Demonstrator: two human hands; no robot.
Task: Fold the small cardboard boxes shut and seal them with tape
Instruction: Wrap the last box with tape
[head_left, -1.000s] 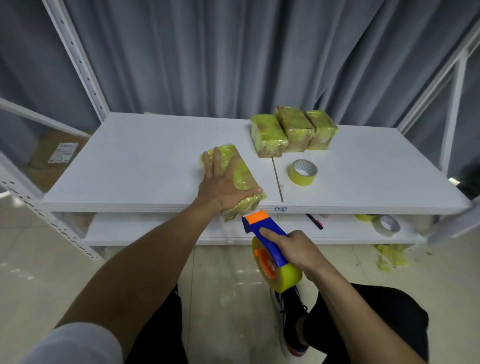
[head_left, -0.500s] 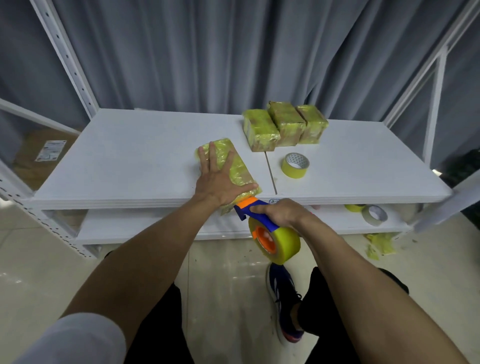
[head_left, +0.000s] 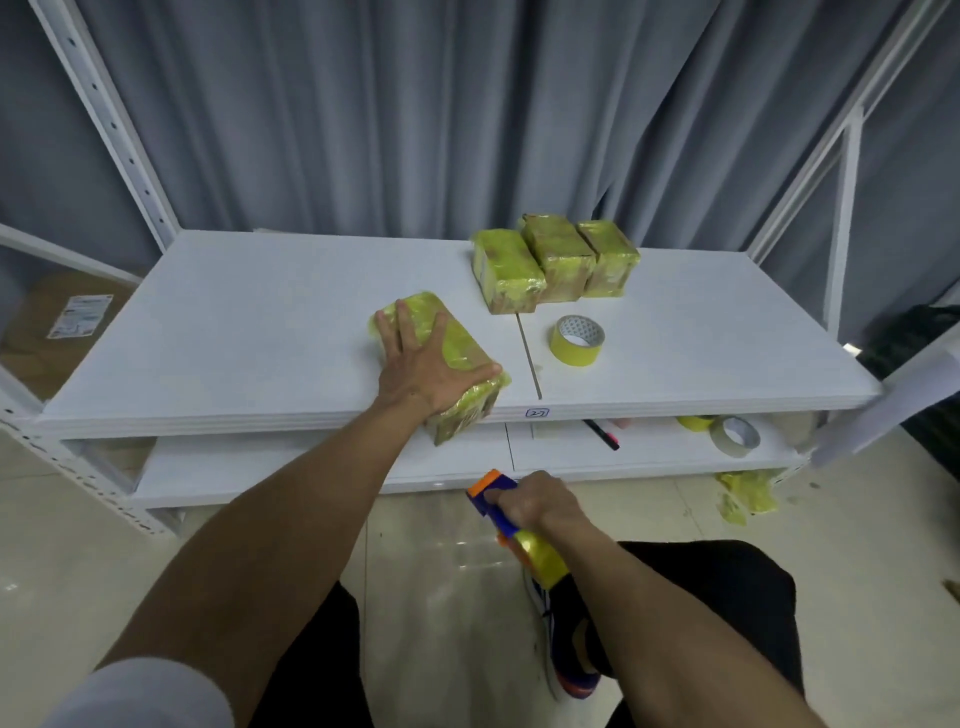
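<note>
Pressing our left hand (head_left: 421, 376) flat on the box (head_left: 465, 345) at the front edge of the shelf (head_left: 260, 312), we grip the tape dispenser (head_left: 540, 557) in our right hand (head_left: 537, 505) below and should meet the overhanging end squarely.

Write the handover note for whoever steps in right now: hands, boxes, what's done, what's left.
Left hand: flat on the taped box at the top shelf's front edge, near end overhanging.
Right hand: grips the tape dispenser in front of the shelving, clear of the box.
Done: three taped boxes grouped at the back, by a loose tape roll.
Left: this box looks wrapped already; perhaps one last strip, then set it with the others.
</note>
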